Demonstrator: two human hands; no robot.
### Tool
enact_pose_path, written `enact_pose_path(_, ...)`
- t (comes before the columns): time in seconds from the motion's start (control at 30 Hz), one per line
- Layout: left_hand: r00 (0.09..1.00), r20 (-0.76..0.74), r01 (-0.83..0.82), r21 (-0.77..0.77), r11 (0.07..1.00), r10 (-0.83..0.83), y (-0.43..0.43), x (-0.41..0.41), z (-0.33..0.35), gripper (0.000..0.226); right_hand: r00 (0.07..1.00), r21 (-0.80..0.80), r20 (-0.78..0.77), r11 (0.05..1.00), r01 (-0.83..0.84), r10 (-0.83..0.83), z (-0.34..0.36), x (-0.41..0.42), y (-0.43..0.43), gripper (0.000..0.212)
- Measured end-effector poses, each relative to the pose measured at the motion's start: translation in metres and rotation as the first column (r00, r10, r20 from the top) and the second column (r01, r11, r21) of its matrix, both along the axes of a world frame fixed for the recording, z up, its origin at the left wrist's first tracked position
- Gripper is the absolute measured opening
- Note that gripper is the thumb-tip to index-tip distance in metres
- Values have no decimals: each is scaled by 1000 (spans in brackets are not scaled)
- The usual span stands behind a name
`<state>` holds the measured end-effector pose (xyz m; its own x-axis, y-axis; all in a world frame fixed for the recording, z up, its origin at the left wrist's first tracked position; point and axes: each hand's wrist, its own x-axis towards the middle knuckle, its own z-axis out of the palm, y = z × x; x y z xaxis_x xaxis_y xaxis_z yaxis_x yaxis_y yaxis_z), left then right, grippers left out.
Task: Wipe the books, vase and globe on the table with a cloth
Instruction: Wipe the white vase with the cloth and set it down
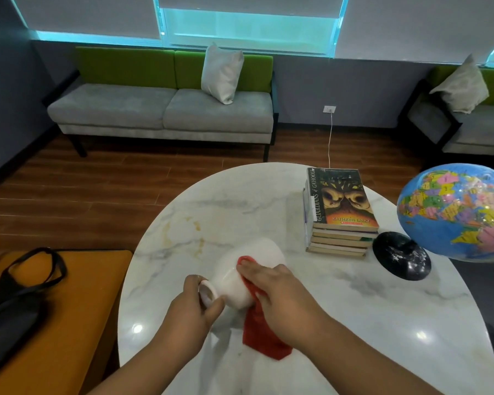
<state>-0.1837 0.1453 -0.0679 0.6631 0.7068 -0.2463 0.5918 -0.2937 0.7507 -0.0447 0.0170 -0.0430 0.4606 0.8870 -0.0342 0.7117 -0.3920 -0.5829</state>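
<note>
Well, gripped the tipped white vase (264, 249) by the neck with left hand (191, 306), pressed red cloth (264, 334) onto its side with flat right hand (280, 292).

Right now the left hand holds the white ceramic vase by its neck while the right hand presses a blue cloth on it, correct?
Only the colour is wrong: the head view shows a red cloth, not blue. The left hand does hold the white ceramic vase by its neck, and the right hand presses the cloth on it.
</note>
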Motion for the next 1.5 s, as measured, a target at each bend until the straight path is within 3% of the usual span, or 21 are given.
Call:
enact_pose_path(0.07, 1000, -9, -13, -10, 1000, 13, 1, 0, 2, 35, 1000, -4, -8, 1000, -7, 7, -7, 7, -1, 58)
enact_pose_path(0.23, 993, 1, -114, -177, 977, 116, 8, 0, 6, 29, 963, -55, -149, 974, 219, -225, -24, 49, -17, 60)
enact_pose_path(0.43, 970, -49, -236, -421, 876, 237, 9, 1, 8, 30, 987, -24, -137, 996, 86, -89, -22, 34, -15, 64)
enact_pose_path(0.57, 955, -54, -279, -511, 813, 293, 7, 6, 12, 33, 963, -13, -180, 979, 203, -202, -24, 45, -22, 66)
enact_pose_path(0.63, 948, -76, -298, -546, 783, 308, 9, 8, 13, 39, 974, -3, -160, 986, 164, -163, -22, 36, -21, 65)
enact_pose_path(0.73, 931, -133, -343, -640, 687, 341, 12, 7, 13, 43, 990, 17, -127, 998, 55, -52, -23, 21, -17, 65)
enact_pose_path(0.83, 912, -183, -376, -729, 572, 366, 12, 6, 15, 43, 985, 3, -123, 992, 126, -124, -28, 35, -20, 64)
enact_pose_path(0.93, 904, -191, -384, -754, 533, 382, 8, 7, 16, 44, 967, -19, -120, 974, 225, -226, -31, 42, -21, 61)
enact_pose_path(1.1, 900, -188, -378, -786, 490, 393, 8, 9, 14, 31, 986, 66, -142, 993, 101, -90, -35, 15, -14, 62)
enact_pose_path(1.23, 918, -189, -354, -784, 510, 348, 8, 8, 14, 26, 971, 34, -120, 977, 211, -205, -36, 31, -12, 63)
enact_pose_path(1.43, 912, -198, -356, -817, 454, 359, 13, 6, 8, 28, 997, 94, -73, 995, -33, 40, -30, 5, -9, 62)
enact_pose_path(1.5, 917, -191, -346, -820, 456, 351, 14, 5, 7, 26, 997, 117, -76, 993, 34, -25, -37, 14, -9, 63)
